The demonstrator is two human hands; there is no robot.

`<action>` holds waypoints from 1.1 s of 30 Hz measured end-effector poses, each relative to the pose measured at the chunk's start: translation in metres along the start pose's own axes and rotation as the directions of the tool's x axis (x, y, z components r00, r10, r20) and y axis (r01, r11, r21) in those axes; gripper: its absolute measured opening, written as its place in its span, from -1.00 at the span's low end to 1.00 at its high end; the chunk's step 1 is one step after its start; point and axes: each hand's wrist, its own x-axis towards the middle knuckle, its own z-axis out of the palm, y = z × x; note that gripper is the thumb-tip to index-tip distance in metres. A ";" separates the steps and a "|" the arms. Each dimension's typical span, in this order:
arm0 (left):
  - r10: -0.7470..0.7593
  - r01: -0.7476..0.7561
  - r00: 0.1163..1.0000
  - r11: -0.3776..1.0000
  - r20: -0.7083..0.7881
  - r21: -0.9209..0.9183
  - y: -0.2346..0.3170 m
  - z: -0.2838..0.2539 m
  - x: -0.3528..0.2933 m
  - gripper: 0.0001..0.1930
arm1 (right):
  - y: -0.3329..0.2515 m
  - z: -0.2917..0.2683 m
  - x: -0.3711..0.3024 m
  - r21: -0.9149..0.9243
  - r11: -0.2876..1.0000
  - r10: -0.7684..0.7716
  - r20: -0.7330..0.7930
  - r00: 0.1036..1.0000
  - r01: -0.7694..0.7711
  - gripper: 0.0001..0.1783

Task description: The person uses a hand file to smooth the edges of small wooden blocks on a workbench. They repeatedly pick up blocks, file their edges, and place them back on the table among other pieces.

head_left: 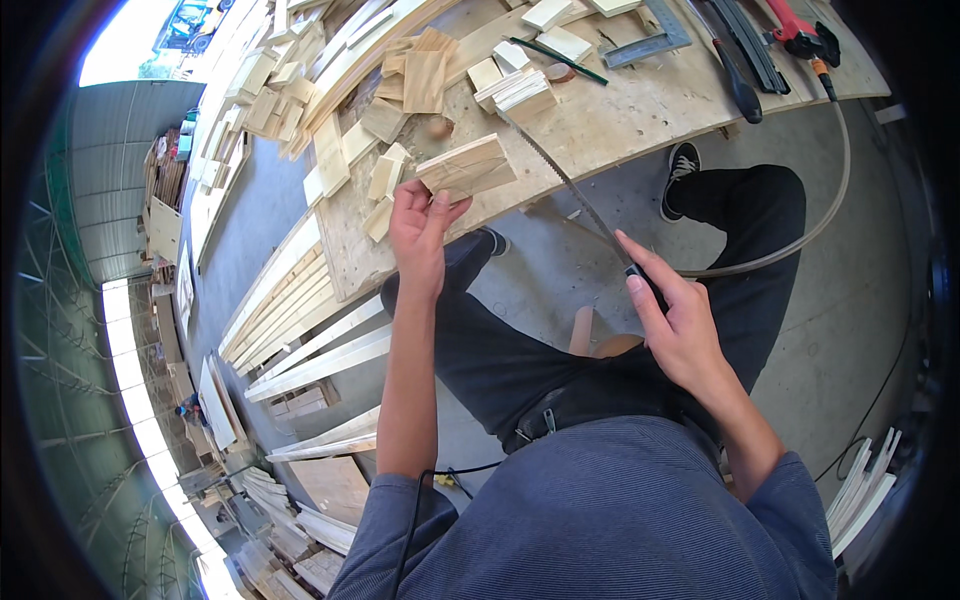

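Gripping a stack of thin wooden boards (466, 166) at the near edge of the plywood desk (620, 120), the left hand (420, 232) pins them down. The right hand (680, 325) clasps the handle of a handsaw (568, 185), whose blade runs up just right of the boards. Small wood offcuts (385, 180) lie left of them.

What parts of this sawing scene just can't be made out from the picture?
- Head view: the saw handle is hidden inside the right hand.
- The underside of the wooden block and the left hand fingertips beneath it are hidden by the block.
- Whether the blade has entered the block: too small to tell.
- The red tool is cut off by the dark fisheye rim.
- The far stacks at the left edge are bent and too small.
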 end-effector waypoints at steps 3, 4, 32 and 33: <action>-0.011 0.012 1.000 1.000 -0.005 0.009 -0.001 0.000 -0.001 -0.69 | 0.001 0.002 0.000 -0.005 1.000 -0.011 -0.004 1.000 0.011 -0.45; -0.015 0.015 1.000 1.000 -0.004 0.009 -0.001 0.000 -0.001 -0.69 | 0.003 0.003 -0.001 -0.009 1.000 -0.028 -0.015 0.999 0.028 -0.45; -0.304 0.442 0.897 0.593 0.322 -0.673 0.007 0.036 -0.051 -0.53 | -0.037 0.053 0.063 0.297 0.927 -0.197 -0.130 0.972 0.228 -0.59; -0.322 0.473 0.881 0.571 0.347 -0.671 0.006 0.036 -0.054 -0.52 | -0.045 0.052 0.064 0.304 0.930 -0.187 -0.097 0.978 0.208 -0.57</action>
